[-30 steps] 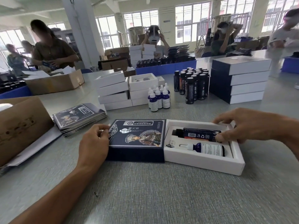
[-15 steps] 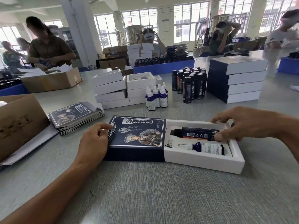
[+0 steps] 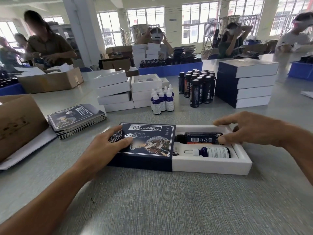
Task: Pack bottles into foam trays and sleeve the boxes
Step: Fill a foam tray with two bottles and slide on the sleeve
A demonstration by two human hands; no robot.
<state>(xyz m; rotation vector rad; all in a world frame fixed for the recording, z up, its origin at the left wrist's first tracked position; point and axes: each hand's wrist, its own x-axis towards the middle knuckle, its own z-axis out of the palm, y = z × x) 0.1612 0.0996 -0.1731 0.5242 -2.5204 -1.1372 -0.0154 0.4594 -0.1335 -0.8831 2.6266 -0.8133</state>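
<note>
Presently, item in hand: 1 white foam tray (image 3: 210,167), half inside 1 dark printed sleeve (image 3: 149,141), lying at the centre of the grey tabletop (image 3: 169,200).

- Tray contents: 1 black bottle (image 3: 201,138) in the far slot, 1 blue dropper bottle (image 3: 213,152) in the near slot; both lie flat, caps toward 9 o'clock.
- Left hand (image 3: 108,145): rests palm-down on the sleeve's 9 o'clock end, fingers spread and fairly straight, pressing rather than gripping.
- Right hand (image 3: 250,129): arched over the tray's 3 o'clock end, forefinger on the far rim, thumb against the base of the black bottle; a light touch, nothing clasped.
- Step, as judged: sliding tray and sleeve together.
- Handling advice: keep the left hand flat so the sleeve does not skid toward 9 o'clock; lift the thumb off the bottle and push on the tray's end wall, square to the sleeve mouth, so the foam does not jam or tear. Check both bottles sit below the rim first, or the sleeve edge may catch them.
- Stock at 12 o'clock: 1 cluster of blue dropper bottles (image 3: 162,100), 1 cluster of black bottles (image 3: 196,89), stacked white trays (image 3: 113,92), 4 sleeved boxes (image 3: 245,83) at 1 o'clock.
- Flat sleeves (image 3: 74,119) piled at 10 o'clock.
</note>
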